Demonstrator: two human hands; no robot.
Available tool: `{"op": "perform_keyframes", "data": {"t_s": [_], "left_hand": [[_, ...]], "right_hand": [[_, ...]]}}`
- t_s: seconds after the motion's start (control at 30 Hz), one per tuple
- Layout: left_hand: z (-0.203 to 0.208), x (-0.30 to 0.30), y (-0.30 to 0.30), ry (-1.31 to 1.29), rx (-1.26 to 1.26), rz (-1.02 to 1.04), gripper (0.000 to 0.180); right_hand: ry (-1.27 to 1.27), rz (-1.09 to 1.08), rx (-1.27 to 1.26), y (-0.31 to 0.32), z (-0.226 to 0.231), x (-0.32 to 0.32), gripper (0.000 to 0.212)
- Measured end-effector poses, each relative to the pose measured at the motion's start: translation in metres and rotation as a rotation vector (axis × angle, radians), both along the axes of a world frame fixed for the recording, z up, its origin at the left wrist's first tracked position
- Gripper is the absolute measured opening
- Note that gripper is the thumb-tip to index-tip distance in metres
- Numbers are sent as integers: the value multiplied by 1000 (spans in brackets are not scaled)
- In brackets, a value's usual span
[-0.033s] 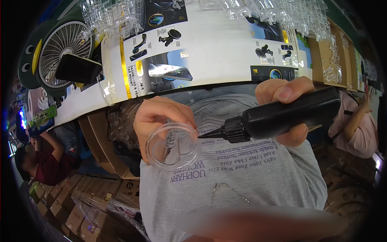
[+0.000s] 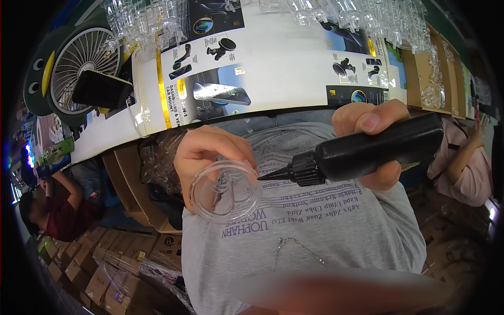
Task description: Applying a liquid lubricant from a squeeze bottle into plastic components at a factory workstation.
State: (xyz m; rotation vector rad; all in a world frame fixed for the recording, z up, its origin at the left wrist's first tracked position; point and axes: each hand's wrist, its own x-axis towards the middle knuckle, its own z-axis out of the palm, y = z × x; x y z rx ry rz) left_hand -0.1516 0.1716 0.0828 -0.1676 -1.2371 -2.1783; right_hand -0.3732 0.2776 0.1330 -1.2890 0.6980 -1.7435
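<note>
Okay so, from my end of the feed, the black bottle [image 2: 380,149] sits mid-air in front of the wearer's grey shirt [image 2: 320,241], just off the near edge of the bench [image 2: 294,73]. Its long axis runs sideways, close to level with a slight tilt: base up at the right, thin nozzle [image 2: 276,173] pointing left and a touch toward the bottom of my view. That tip lands right at the rim of a clear round plastic piece [image 2: 227,191]; can't tell if it's actually touching.

As for the hands, the right hand [image 2: 370,118] is wrapped around the bottle body, thumb and fingers on opposite sides. The left hand [image 2: 210,149] is curled narrow, gripping the clear piece.

Further out, the bench is topped with white printed card. Clear plastic parts [image 2: 367,21] are piled along the far side, a dark green fan [image 2: 86,52] with a bird face sits at left with a phone [image 2: 101,91] in front, and a cardboard box [image 2: 415,79] is at far right. Round the room, I've got cartons [image 2: 100,278] stacked lower left, one person in maroon [image 2: 68,215] at left and another in pink [image 2: 462,170] at right.
</note>
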Motion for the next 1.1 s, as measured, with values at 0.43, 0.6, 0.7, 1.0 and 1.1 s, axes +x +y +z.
{"op": "perform_keyframes", "data": {"t_s": [0.43, 0.6, 0.7, 1.0, 1.1], "left_hand": [[-13, -6, -13, 166, 15, -328, 42], [-9, -2, -14, 111, -9, -361, 41], [-9, -4, -17, 98, -36, -394, 41], [-5, -6, -21, 47, -60, -468, 42], [-3, -7, -22, 46, -88, -495, 42]], "right_hand": [[-103, 84, -20, -10, -3, 7, 47], [-135, 107, 132, -8, 2, 9, 47], [-119, 110, 222, -8, 7, 9, 47], [-190, 97, 308, -9, 9, 10, 47], [-179, 85, 305, -10, 9, 10, 47]]}}
